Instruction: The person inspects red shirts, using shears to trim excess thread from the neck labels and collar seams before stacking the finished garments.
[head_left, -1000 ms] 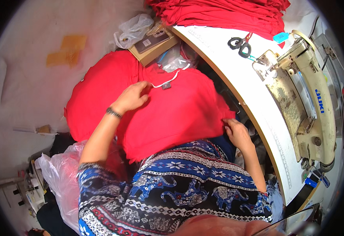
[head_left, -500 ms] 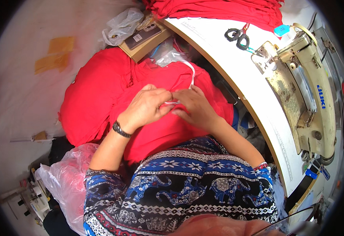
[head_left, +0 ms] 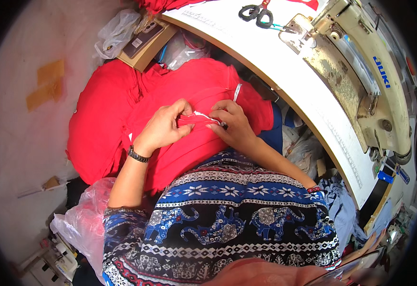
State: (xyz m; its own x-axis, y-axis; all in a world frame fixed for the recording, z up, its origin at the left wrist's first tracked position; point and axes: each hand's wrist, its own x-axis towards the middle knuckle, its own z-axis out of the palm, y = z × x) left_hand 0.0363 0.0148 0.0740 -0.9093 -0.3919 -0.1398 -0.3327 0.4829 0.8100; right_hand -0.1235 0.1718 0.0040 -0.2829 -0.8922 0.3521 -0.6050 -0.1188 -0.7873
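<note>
Red cloth [head_left: 196,88] lies in a wide, loose pile over my lap. A gathered fold of it runs between my two hands, with a narrow white tape [head_left: 203,115] along its edge. My left hand [head_left: 165,126], with a dark watch on the wrist, pinches the left end of this fold between thumb and fingers. At the other end my right hand [head_left: 234,124] has its fingers closed on the cloth and tape. A loose piece of white tape [head_left: 237,92] sticks up just beyond the right hand. The fingertips are partly hidden in the fold.
A white sewing table [head_left: 246,47] curves along the right, carrying black-handled scissors [head_left: 256,16] and a cream sewing machine [head_left: 382,102]. A cardboard box [head_left: 146,47] and a clear plastic bag [head_left: 118,33] sit at the far left. A pinkish plastic bag [head_left: 87,209] lies beside my left arm.
My hands have moved apart, and a stretch of red fold with white tape now shows between them. The view has shifted, so the table and machine sit higher and further left.
</note>
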